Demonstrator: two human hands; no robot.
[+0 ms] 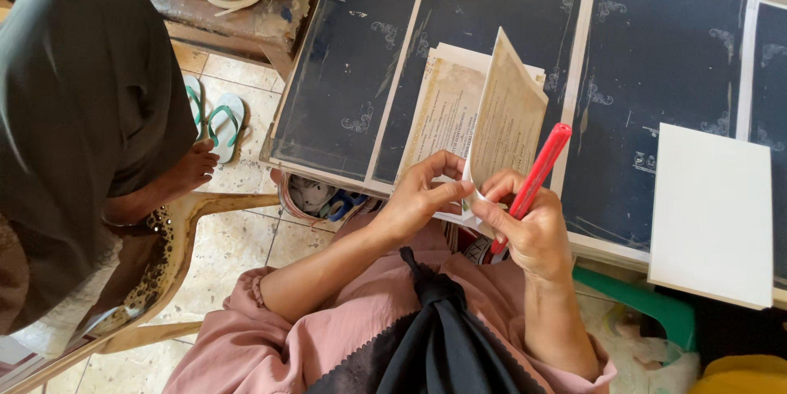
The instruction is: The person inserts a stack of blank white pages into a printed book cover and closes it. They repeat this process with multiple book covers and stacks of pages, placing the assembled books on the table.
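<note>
- dark desk [656, 58] with pale strips and little swirl prints
- stack of printed cream paper sheets [447, 111] near its front edge
- plain white rectangular board [713, 214] off to the right

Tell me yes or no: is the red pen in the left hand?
No, the red pen is gripped in the right hand, while the left hand pinches the lifted sheet of paper.

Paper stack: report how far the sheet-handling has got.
Looks done: nothing clearly finished; a white board lies apart at the table's right. In hand: both hands lift a printed sheet off the paper stack, left hand pinching its lower edge, right hand also gripping a red pen. Left: the stack's remaining sheets, still flat.
</note>
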